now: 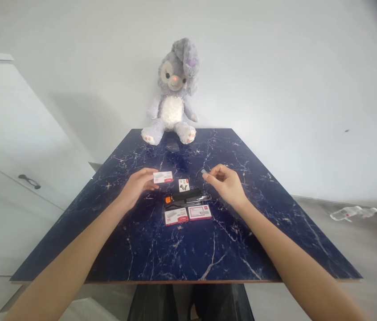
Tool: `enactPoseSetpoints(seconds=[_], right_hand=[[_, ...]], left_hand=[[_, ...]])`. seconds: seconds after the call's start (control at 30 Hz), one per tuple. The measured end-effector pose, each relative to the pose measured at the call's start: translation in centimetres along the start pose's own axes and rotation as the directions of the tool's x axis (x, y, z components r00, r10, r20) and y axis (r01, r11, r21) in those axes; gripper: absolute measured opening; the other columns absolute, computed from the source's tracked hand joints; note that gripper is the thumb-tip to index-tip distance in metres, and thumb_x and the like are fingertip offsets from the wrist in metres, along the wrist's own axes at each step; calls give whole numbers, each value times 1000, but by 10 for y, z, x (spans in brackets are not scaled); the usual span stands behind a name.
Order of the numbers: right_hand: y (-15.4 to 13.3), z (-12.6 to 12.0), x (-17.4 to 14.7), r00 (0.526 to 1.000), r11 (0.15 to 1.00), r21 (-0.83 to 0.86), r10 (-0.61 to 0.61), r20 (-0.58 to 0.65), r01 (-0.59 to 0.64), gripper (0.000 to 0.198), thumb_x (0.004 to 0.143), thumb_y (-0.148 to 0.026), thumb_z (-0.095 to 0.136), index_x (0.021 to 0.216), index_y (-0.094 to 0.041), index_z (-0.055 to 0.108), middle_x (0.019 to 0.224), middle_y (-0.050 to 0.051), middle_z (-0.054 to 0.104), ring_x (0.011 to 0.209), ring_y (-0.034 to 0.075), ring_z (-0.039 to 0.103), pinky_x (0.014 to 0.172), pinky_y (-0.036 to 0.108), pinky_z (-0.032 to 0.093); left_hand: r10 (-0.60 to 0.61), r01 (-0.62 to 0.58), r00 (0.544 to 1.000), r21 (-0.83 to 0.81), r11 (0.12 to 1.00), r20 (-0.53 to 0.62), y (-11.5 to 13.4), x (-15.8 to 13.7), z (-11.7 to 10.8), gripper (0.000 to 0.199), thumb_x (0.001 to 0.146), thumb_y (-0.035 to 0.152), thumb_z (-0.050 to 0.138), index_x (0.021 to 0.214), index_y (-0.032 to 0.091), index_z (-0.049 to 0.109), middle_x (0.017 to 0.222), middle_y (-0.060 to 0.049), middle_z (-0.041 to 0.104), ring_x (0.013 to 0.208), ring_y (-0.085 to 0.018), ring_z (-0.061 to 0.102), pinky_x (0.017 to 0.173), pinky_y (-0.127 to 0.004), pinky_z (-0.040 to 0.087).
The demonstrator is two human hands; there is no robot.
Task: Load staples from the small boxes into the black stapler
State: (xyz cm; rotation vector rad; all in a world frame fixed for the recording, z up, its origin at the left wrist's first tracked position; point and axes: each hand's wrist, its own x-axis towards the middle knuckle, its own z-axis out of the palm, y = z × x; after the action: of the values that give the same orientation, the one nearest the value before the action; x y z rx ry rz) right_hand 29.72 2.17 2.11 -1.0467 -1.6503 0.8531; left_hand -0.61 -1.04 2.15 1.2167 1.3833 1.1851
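My left hand (141,183) grips the end of a small white and red staple box (163,177), holding it over the table. In a pinch between thumb and fingers, my right hand (225,180) has a small grey strip of staples (203,171). Between the hands lies a black stapler (186,196) with an orange end pointing left. Just behind it is a small white card or box (183,185) with a dark picture on it. Two more staple boxes, a left one (176,216) and a right one (199,212), lie side by side in front of the stapler.
A grey plush rabbit (172,109) sits at the far edge of the dark blue marbled table (175,258), against the wall. At left stands a white cabinet (14,133) with a dark handle. Crumpled clear plastic (354,213) lies on the floor at right.
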Motion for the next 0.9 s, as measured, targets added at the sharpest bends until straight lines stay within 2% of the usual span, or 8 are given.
enactPoseSetpoints(seconds=[0.1,0.2,0.3,0.4,0.5,0.6,0.73,0.9], right_hand=[[9,-9,8,996,999,-43,36,87,-33,37,83,-50,69,106,-22,66,82,3,74,74,19,67,75,34,52],[19,-14,11,975,992,-124,33,220,-6,33,86,-49,64,105,-23,71,91,4,75,82,20,69,81,35,52],[27,-18,9,947,992,-125,46,318,-6,30,83,-48,68,97,-22,71,94,3,74,81,19,68,77,34,52],[31,-23,7,941,997,-47,73,330,-61,29,79,-47,72,90,-20,68,89,3,72,78,18,66,75,33,52],[32,-27,8,960,991,49,106,260,-123,26,78,-43,73,86,-20,65,85,2,71,76,16,65,76,33,51],[31,-27,9,952,969,125,176,252,-212,25,73,-37,77,80,-20,61,83,2,70,73,15,63,72,31,50],[27,-23,6,950,947,199,202,240,-251,30,67,-34,82,74,-19,57,95,4,70,81,17,65,75,31,51],[19,-17,-1,936,973,108,163,312,-206,32,68,-39,81,69,-19,56,90,3,69,75,15,63,70,30,50]], left_hand=[[-17,3,999,325,946,40,-7,9,-12,32,83,44,61,104,21,70,86,-5,75,66,-21,70,61,-29,51],[66,-170,978,573,802,197,-10,10,-17,31,86,46,59,100,23,73,84,-5,74,63,-19,67,59,-28,48],[236,-352,936,690,633,261,-10,7,-14,32,89,46,55,96,23,76,104,-8,73,71,-18,66,65,-29,48],[357,-425,898,719,549,258,-7,3,-5,32,93,43,52,100,22,76,111,-8,70,75,-18,64,70,-29,48],[384,-496,866,648,578,320,-2,-5,4,32,94,41,51,102,22,75,107,-7,71,81,-18,64,71,-28,48],[344,-555,830,579,598,439,2,-13,9,31,93,41,53,106,23,74,108,-7,71,83,-18,64,68,-26,47],[217,-568,796,574,590,565,1,-19,13,42,87,46,63,123,26,68,100,-6,72,70,-16,62,59,-25,45],[308,-591,802,602,537,512,-8,-19,17,46,80,48,71,121,28,70,112,-8,72,95,-26,67,88,-37,51]])
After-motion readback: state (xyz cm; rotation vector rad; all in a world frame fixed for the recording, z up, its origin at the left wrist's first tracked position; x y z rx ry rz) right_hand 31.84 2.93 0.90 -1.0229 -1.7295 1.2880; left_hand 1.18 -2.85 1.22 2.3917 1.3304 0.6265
